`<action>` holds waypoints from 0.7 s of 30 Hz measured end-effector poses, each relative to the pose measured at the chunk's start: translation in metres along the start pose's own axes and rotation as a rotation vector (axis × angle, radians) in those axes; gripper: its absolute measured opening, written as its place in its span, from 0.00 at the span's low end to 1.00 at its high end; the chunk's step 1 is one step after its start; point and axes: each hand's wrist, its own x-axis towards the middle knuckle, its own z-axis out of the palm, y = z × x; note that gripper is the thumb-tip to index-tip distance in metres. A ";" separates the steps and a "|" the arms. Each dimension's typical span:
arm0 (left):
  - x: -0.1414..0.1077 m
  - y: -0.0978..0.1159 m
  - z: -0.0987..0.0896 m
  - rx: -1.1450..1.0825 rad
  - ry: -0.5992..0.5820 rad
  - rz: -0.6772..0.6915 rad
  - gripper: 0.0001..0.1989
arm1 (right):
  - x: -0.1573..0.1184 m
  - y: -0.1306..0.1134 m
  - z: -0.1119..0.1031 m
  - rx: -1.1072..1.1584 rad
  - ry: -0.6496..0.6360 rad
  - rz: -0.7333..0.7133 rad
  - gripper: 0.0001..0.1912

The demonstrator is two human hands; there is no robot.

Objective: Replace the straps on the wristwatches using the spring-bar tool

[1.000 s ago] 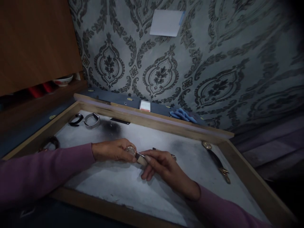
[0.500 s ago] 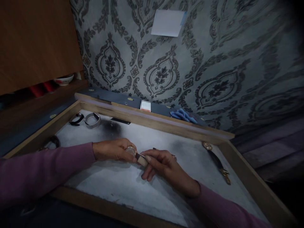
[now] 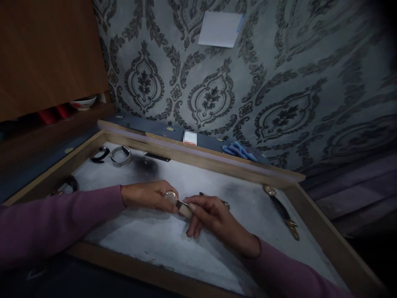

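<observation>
Over the white floor of a wooden tray (image 3: 198,153), both hands hold one wristwatch (image 3: 170,197) with a round, light face and a gold-toned rim. My left hand (image 3: 150,196) is closed around the case, thumb along its near side. The watch's strap, dark on one part and beige on another, runs right into my right hand (image 3: 214,215), which pinches it between thumb and forefinger. The other right fingers curl below. Part of another thin item (image 3: 227,205) shows behind the right hand; most of it is hidden.
A dark-strapped watch (image 3: 281,211) lies at the tray's right. At the far left are a black-strapped watch (image 3: 99,154) and a grey band (image 3: 120,156); another dark watch (image 3: 68,185) is partly behind my left sleeve. A blue cloth (image 3: 238,150) sits beyond the back rim.
Both hands stay almost in place on the watch. My right hand's lower fingers have shifted slightly, and a little more of the item behind that hand shows.
</observation>
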 end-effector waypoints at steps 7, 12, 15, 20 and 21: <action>0.000 -0.001 -0.002 0.070 -0.018 0.047 0.14 | -0.001 -0.002 0.003 -0.086 0.005 0.013 0.21; -0.001 0.002 -0.001 0.110 -0.034 0.045 0.13 | -0.002 -0.003 0.005 -0.108 -0.015 0.013 0.20; -0.001 0.004 0.000 0.099 -0.059 0.053 0.13 | -0.003 -0.004 0.005 -0.119 -0.028 0.020 0.20; -0.001 0.006 0.002 0.092 -0.073 0.074 0.15 | -0.001 0.002 0.003 -0.126 -0.029 0.000 0.20; -0.002 0.007 0.002 0.096 -0.069 0.067 0.15 | -0.001 0.004 0.002 -0.133 -0.026 -0.011 0.20</action>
